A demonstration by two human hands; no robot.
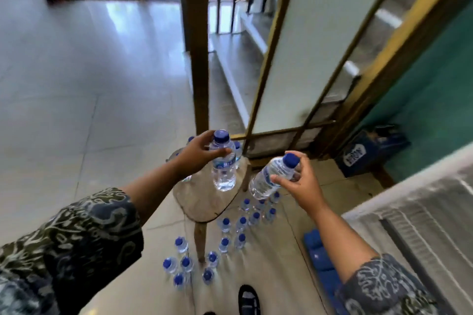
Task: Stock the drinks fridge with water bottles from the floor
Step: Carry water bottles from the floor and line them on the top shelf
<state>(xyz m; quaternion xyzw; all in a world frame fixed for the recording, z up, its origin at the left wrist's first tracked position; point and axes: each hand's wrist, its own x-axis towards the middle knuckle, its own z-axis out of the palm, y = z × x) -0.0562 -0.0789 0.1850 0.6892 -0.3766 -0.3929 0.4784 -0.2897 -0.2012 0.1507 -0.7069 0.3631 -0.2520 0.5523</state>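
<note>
My left hand (197, 155) grips a clear water bottle (223, 163) with a blue cap, held upright above a round wooden stool (204, 199). In my right hand (300, 181) is a second water bottle (271, 178), tilted with its cap up and to the right. Several more blue-capped bottles (225, 225) stand on the floor under and around the stool. A few bottles (238, 149) stand on the stool's far side behind the held one. The fridge's open glass door (294, 59) with its yellow frame stands ahead, and wire shelves (378, 41) show to its right.
A blue crate (371, 151) sits on the floor by the green wall. A blue pack (320, 256) lies on the floor at lower right, next to a white appliance top (422, 212). My dark shoe (248, 299) is at the bottom. A brown post (197, 41) rises behind the stool.
</note>
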